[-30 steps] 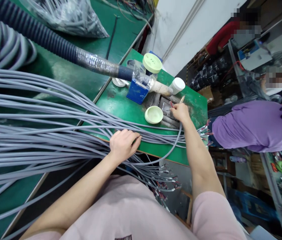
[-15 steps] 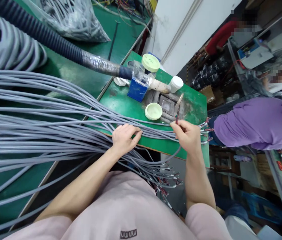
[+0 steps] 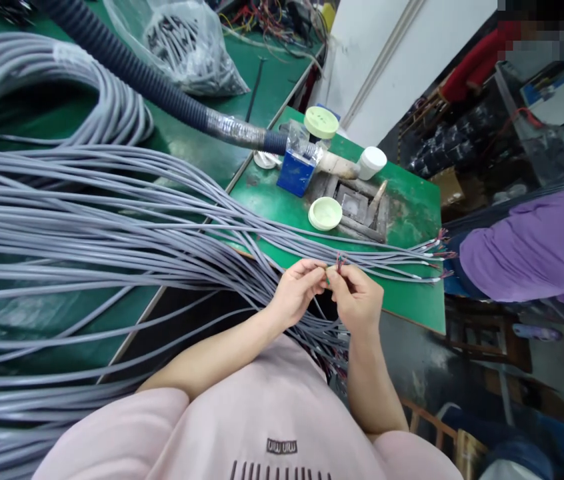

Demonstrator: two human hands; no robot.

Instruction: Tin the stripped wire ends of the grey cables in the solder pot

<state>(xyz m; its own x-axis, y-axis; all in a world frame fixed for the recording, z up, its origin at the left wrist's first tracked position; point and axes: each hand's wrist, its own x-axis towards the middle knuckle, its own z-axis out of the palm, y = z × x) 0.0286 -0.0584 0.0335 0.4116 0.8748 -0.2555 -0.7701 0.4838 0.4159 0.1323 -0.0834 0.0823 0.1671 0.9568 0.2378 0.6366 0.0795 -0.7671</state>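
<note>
My right hand is closed in a pinch on the end of a grey cable, with thin red and dark wires sticking up from between thumb and forefinger. Thumb and fingertips of my left hand press together on the same cable end, right against my right hand's fingertips. The exact spot they grip is hidden by the fingers. Just behind both hands, a bundle of grey cables runs across onto the small green table. Stripped wire ends of several cables lie at its right edge.
On the small table are a pale green dish, a soot-marked square pot, a white cup and a blue box holding a ribbed hose. A coil of cable lies left. A person in purple is at right.
My left hand has lifted off the cable bundle and moved right to meet my right hand. The right hand has come down and left with the cable end. The view has shifted slightly.
</note>
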